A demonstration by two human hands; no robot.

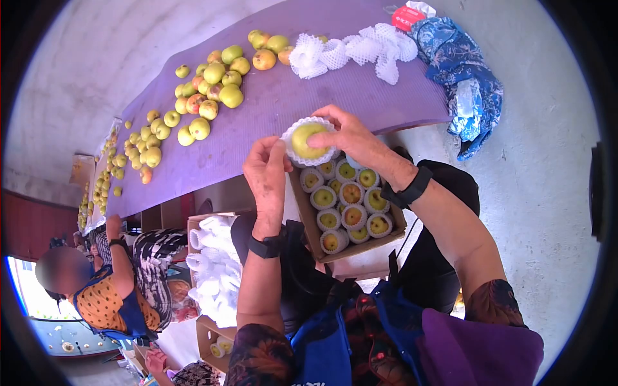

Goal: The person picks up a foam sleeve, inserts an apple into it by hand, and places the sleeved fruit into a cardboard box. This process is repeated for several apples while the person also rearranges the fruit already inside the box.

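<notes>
A yellow-green apple [308, 140] sits in a white foam net [297, 157] above the near edge of the purple-covered table [270, 109]. My right hand [351, 136] grips the apple and its net from the right, thumb on the apple. At the net's left rim, my left hand [266, 170] pinches the foam between thumb and fingers. Just below my hands, a cardboard box [309, 222] holds several netted apples [352, 193] standing in rows.
Several loose apples [215, 73] lie across the table's left half. White foam nets [380, 48] and a blue patterned cloth [460, 71] are at the far right. Another box holds foam nets [215, 270]. A co-worker [119, 296] sits at left.
</notes>
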